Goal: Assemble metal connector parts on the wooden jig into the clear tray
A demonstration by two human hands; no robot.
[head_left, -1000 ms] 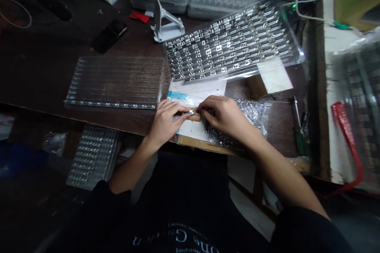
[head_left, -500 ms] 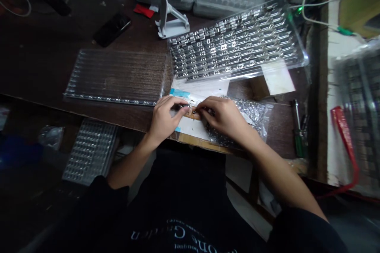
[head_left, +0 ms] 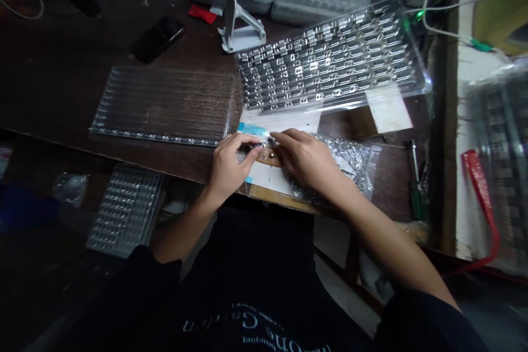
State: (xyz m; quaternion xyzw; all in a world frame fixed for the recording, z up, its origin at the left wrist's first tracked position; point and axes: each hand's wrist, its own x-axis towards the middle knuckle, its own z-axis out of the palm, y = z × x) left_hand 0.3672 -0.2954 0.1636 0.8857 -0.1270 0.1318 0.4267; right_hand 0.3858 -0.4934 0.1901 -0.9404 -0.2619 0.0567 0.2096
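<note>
The small connector [head_left: 258,145] sits at the tips of my left hand [head_left: 229,164], just over the left end of an orange-brown block [head_left: 267,158]. My thumb and forefinger are pinched nearly together on it, and they hide much of it. I judge it light and stiff, with smooth metal that could slip; its ends look the safest hold, sparing any pins. My right hand [head_left: 307,157] is half curled beside the block, forefinger reaching past its far edge; I cannot tell whether it grips anything.

Under the block lies a white board [head_left: 270,177] with blue tape [head_left: 252,129], and a clear bag of small metal parts [head_left: 358,162] sits by my right wrist. On the dark brown surface [head_left: 53,88], a filled tray [head_left: 330,60] slants beyond my hands, while a ribbed clear tray [head_left: 165,99] to the left has connectors along its near edge. A green-handled screwdriver [head_left: 416,198] lies rightward; a phone [head_left: 157,39] and white stand [head_left: 243,37] sit farther back. The room is dim.
</note>
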